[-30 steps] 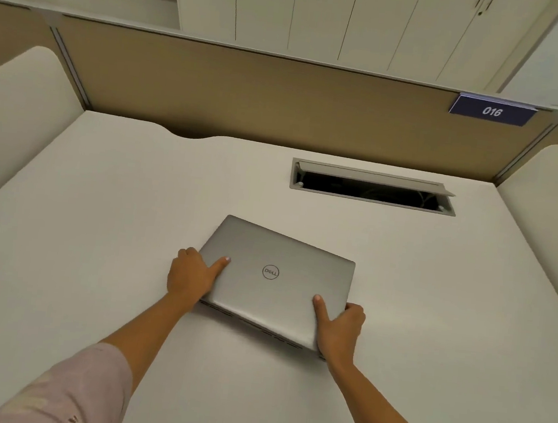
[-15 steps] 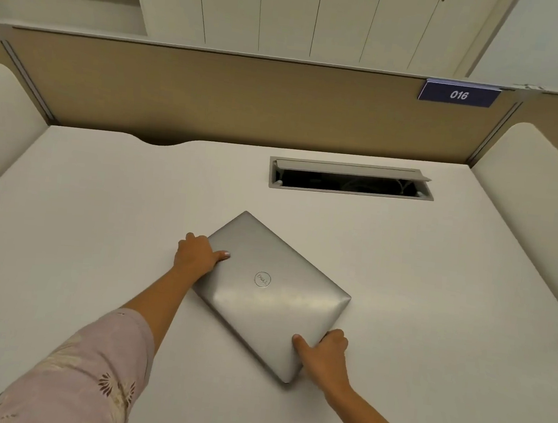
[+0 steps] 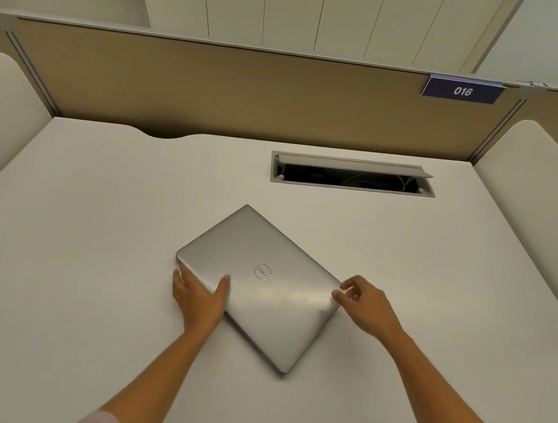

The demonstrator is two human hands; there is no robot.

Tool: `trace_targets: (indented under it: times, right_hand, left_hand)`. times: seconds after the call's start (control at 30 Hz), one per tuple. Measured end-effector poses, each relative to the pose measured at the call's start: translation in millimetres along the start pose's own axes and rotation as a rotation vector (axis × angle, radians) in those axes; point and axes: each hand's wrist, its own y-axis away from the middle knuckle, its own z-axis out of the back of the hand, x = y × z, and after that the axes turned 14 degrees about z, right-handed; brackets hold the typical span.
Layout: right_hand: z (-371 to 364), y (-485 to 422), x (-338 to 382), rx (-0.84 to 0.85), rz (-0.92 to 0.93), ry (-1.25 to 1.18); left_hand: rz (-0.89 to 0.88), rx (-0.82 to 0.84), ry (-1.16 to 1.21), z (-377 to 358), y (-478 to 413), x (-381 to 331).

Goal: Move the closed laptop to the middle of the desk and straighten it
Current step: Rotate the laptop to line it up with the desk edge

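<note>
A closed silver laptop (image 3: 263, 285) lies flat on the white desk (image 3: 93, 260), near its middle, turned roughly 45 degrees so one corner points toward me. My left hand (image 3: 198, 297) grips its left corner, thumb on the lid and fingers at the edge. My right hand (image 3: 366, 305) pinches the right corner with the fingertips.
A cable slot (image 3: 352, 174) with a raised grey flap is cut into the desk behind the laptop. A tan partition (image 3: 248, 94) with a blue "016" tag (image 3: 462, 91) backs the desk. Cream side panels (image 3: 541, 190) stand left and right.
The laptop has turned further clockwise and sits more skewed. My left hand slid down to the left corner, and my right hand moved from the near corner up to the right corner.
</note>
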Motion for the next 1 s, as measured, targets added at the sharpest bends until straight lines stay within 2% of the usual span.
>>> trace_targets:
  times: [0.1, 0.27, 0.37, 0.5, 0.63, 0.73, 0.8, 0.9, 1.0]
  right_hand:
    - [-3, -17, 7, -0.025, 0.108, -0.056]
    - [-19, -49, 21, 0.054, 0.148, 0.028]
    - [-28, -66, 28, 0.128, 0.156, 0.068]
    - [-40, -74, 29, 0.194, 0.092, -0.046]
    - [-47, -74, 27, 0.147, 0.082, -0.072]
    - [-50, -70, 29, 0.075, 0.042, -0.171]
    - [-53, -59, 27, -0.024, -0.017, -0.235]
    - [-60, -39, 27, -0.196, -0.129, -0.270]
    - [-66, -19, 32, -0.256, -0.166, -0.259]
  left_hand:
    - [0.182, 0.036, 0.169, -8, 32, 6]
    - [0.548, 0.209, 0.412, -18, 64, -4]
    - [0.621, 0.278, 0.524, -20, 64, -13]
    - [0.696, 0.371, 0.692, -16, 53, -25]
    - [0.676, 0.482, 0.921, -7, 46, -41]
    - [0.635, 0.343, 1.011, -7, 45, -49]
    - [0.586, 0.296, 1.008, -6, 41, -50]
    - [0.493, 0.377, 0.958, -4, 24, -55]
    - [0.450, 0.461, 0.813, 0, 3, -67]
